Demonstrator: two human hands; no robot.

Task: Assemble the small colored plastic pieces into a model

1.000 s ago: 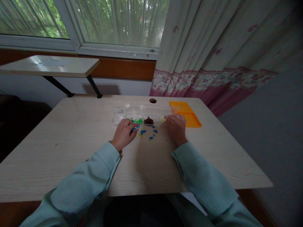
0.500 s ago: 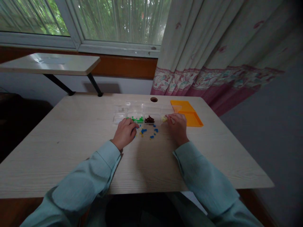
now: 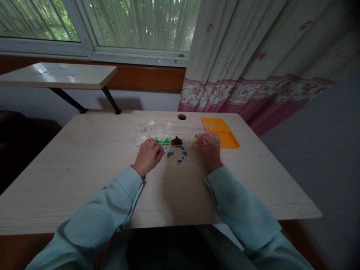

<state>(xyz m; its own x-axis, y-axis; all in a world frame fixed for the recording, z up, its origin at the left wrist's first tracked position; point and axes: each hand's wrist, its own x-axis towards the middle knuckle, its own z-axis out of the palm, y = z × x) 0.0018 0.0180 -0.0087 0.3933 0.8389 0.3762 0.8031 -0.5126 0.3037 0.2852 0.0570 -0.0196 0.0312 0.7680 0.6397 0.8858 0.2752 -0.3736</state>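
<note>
My left hand (image 3: pixel 149 155) rests by the near left of a clear plastic compartment box (image 3: pixel 160 126). Its fingers are pinched, and a bit of blue shows at the fingertips; what they grip is too small to make out. Beside it, small blue pieces (image 3: pixel 180 161) and yellow pieces (image 3: pixel 168 159), like tiny building bricks, lie scattered on the table. The box holds green pieces (image 3: pixel 164 141), dark brown pieces (image 3: pixel 176 141) and cream pieces (image 3: pixel 194 139) in separate compartments. At the cream ones, my right hand (image 3: pixel 209 150) has its fingertips closed together; anything between them is hidden.
An orange tray or lid (image 3: pixel 229 139) lies at the back right, partly behind my right hand. The pale wooden table (image 3: pixel 84 180) has a round cable hole (image 3: pixel 182 117) near its back edge. A raised shelf (image 3: pixel 59 77) stands at the back left, and a curtain (image 3: pixel 239 75) hangs behind.
The fingers of my left hand have drawn in a little around the blue bit. My right hand stays at the cream pieces. The whole view has shifted slightly.
</note>
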